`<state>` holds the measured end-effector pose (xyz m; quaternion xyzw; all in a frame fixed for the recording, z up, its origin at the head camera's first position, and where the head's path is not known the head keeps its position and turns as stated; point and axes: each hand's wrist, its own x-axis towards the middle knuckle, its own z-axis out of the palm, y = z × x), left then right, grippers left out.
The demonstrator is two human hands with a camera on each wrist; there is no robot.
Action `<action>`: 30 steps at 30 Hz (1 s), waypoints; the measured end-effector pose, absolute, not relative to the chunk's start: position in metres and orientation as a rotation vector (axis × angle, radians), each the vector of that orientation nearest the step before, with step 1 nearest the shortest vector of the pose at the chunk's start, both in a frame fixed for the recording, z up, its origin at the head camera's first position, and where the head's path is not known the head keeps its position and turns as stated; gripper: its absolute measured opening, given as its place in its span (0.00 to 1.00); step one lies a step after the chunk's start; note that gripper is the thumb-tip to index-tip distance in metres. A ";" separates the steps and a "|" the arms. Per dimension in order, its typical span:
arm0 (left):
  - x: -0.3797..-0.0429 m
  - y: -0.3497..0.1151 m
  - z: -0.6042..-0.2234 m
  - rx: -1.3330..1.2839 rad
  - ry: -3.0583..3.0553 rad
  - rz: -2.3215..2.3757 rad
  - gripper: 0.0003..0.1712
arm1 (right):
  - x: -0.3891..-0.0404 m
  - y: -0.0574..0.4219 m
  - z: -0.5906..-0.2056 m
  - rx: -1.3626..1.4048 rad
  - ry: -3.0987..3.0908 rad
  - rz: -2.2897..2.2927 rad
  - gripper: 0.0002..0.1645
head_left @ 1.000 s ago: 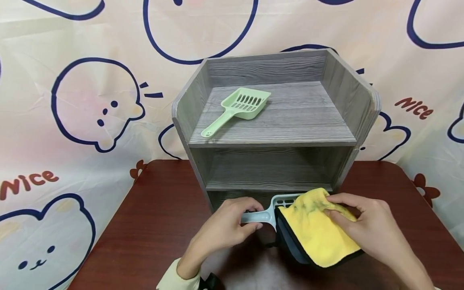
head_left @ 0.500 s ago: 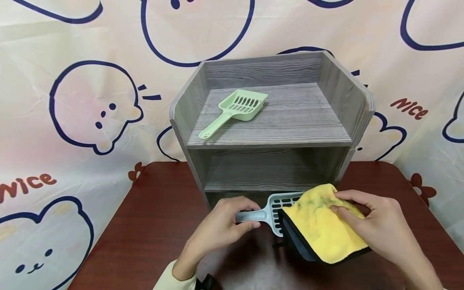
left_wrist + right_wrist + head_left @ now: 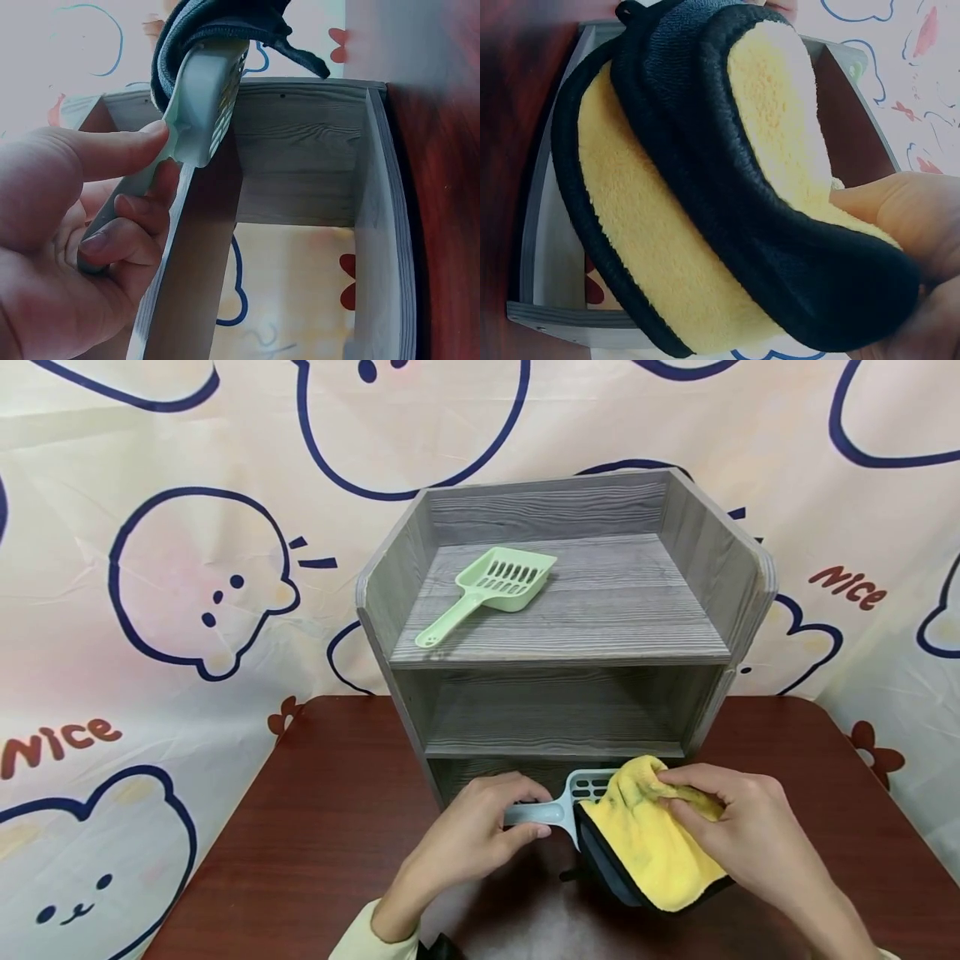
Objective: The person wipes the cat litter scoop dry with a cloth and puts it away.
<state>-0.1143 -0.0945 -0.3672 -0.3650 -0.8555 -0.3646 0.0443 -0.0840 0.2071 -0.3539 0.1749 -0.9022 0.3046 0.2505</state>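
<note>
My left hand (image 3: 480, 831) grips the handle of a light blue slotted litter scoop (image 3: 553, 812), held above the table in front of the shelf. In the left wrist view the thumb and curled fingers wrap the scoop's handle (image 3: 124, 199). A yellow cloth with a dark grey back and black edging (image 3: 651, 847) drapes over the scoop's basket and hides most of it. My right hand (image 3: 738, 827) pinches the cloth on its yellow side, over the scoop. The right wrist view shows the folded cloth (image 3: 641, 195) filling most of the picture, its black-edged layers overlapping.
A grey wood-grain shelf unit (image 3: 558, 656) stands on the dark red table (image 3: 300, 827), just beyond the hands. On its top board lies a light green slotted scoop (image 3: 495, 583). A cartoon-printed curtain (image 3: 202, 710) hangs behind and at both sides.
The cloth slid right, baring more of the scoop's slots, then came back left over them with the right hand. The left hand kept its hold on the handle, shifting slightly.
</note>
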 end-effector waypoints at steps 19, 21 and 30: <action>-0.112 -0.085 -0.370 -1.132 -2.642 -1.068 0.11 | -0.086 0.201 -0.360 0.488 -2.552 0.892 0.22; -0.112 -0.088 -0.369 -1.135 -2.637 -1.096 0.11 | -0.084 0.204 -0.357 0.507 -2.516 0.858 0.24; -0.116 -0.105 -0.360 -1.088 -2.626 -1.210 0.12 | -0.080 0.226 -0.340 0.385 -2.442 0.868 0.22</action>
